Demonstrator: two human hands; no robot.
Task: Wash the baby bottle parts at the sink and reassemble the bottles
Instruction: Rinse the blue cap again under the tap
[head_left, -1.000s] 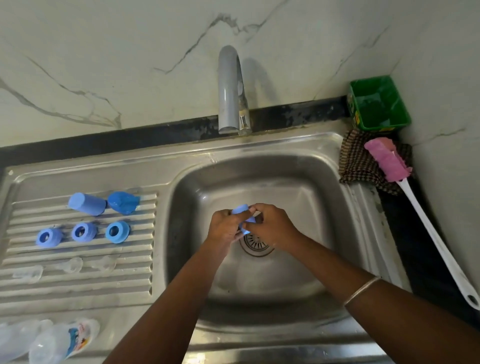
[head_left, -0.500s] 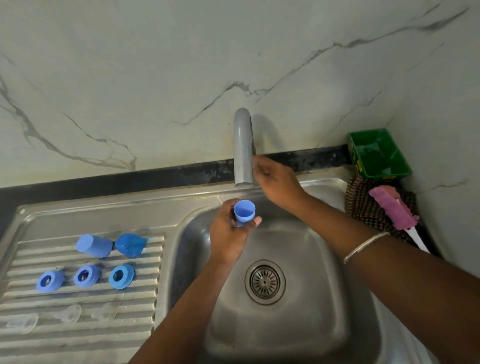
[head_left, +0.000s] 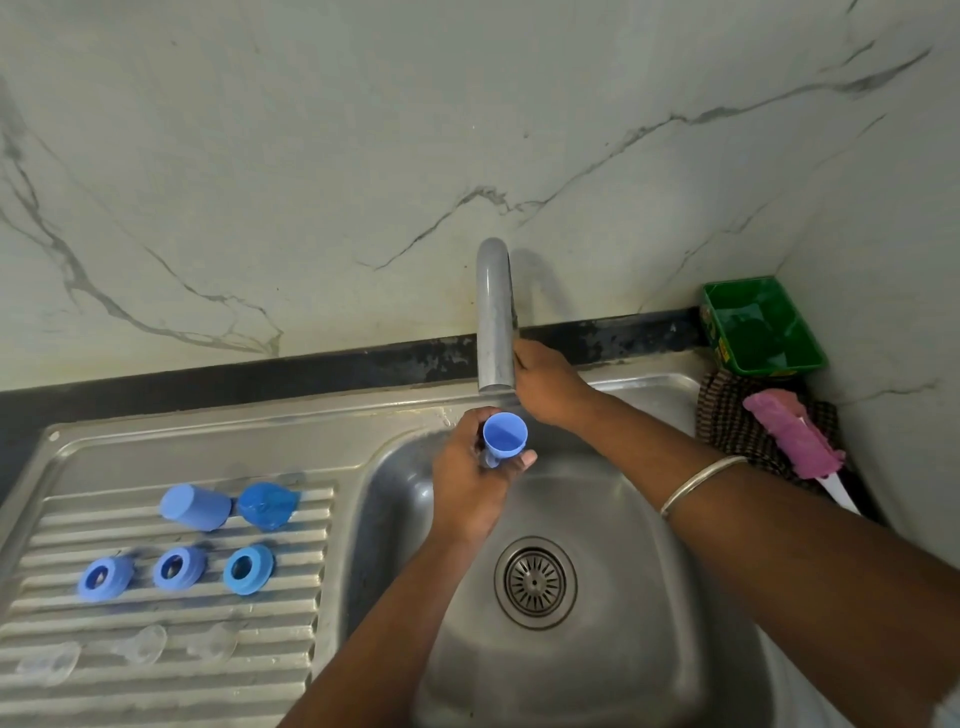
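One blue bottle cap (head_left: 504, 435), mouth up, is gripped in her left hand (head_left: 470, 480) under the faucet (head_left: 494, 317); her right hand (head_left: 545, 384), fingers hidden, should open the water gently.

Cap (head_left: 504, 434) under faucet (head_left: 495, 317), over sink (head_left: 597, 649)

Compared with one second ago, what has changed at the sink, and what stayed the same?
Both hands left the drain area. The left hand lifted the blue cap up under the tap spout, opening upward, gripping it alone. The right hand let go of the cap and went to the tap behind the spout. The blue parts on the drainboard and the pink brush stayed in place.
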